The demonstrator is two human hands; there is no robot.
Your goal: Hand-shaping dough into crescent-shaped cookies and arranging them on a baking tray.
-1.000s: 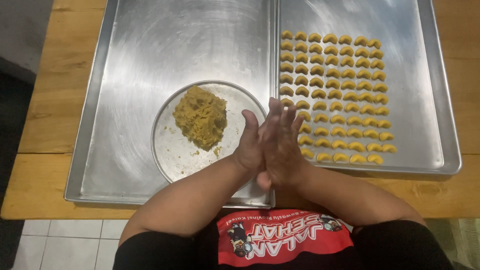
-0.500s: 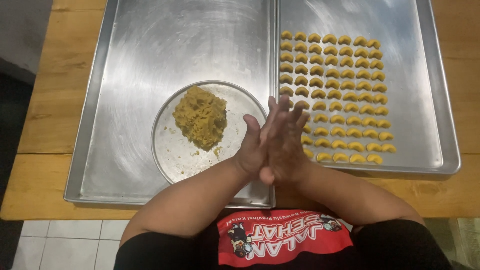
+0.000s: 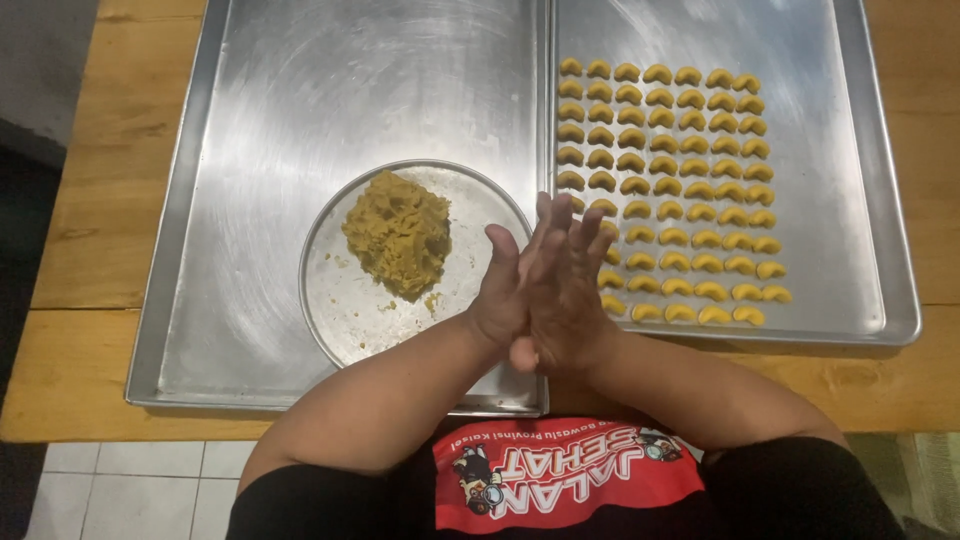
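1. The left hand and right hand are pressed palm to palm, fingers pointing away from the body, over the seam where the 2 trays meet. Whatever sits between the palms is hidden; I cannot tell if a piece of dough is there, though the pose fits rolling one.
2. The lump of dough lies on a round metal plate, just left of the hands and not touching them. Crumbs are scattered around it on the plate.
3. The plate rests in the near right corner of the left tray, a large bare metal sheet.
4. The right tray carries the shaped pieces: small yellow crescents in neat rows of about 7. The nearest rows lie just beside the fingertips, and the near left end is partly covered by the right hand.
5. Both trays sit side by side on a wooden desk.
6. Judged from this, the step in hand is rolling a portion between the palms. The next move would call for parting the hands, curving the piece, and setting it in line with the near row without nudging its neighbours.
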